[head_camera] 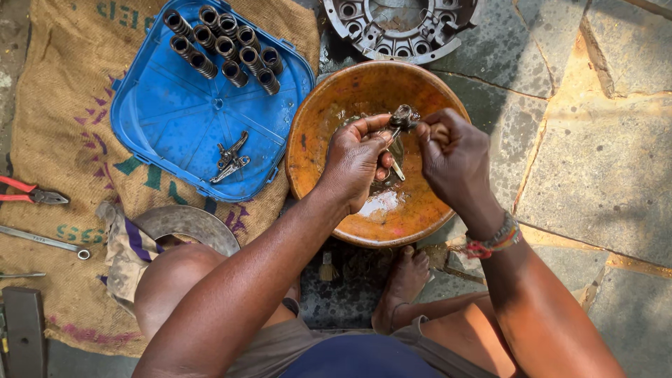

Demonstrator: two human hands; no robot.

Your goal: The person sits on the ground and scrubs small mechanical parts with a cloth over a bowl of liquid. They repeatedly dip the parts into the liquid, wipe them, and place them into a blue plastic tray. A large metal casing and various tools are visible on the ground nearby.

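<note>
Over an orange bowl (pixel 329 105) holding a little liquid, my left hand (pixel 353 161) and my right hand (pixel 451 154) both grip a small dark metal part (pixel 402 117). The part sits between my fingertips at the bowl's middle. Something slim and metallic pokes down from under my left fingers; its shape is unclear. My bare foot (pixel 404 280) rests just below the bowl.
A blue plastic lid (pixel 175 112) on burlap sacking (pixel 63 133) holds several coil springs (pixel 224 45) and small metal levers (pixel 229 159). A round metal housing (pixel 399 28) lies above the bowl. Red-handled pliers (pixel 31 194), a wrench (pixel 45 240), a rag (pixel 126 255) and a metal disc (pixel 189 224) lie at left.
</note>
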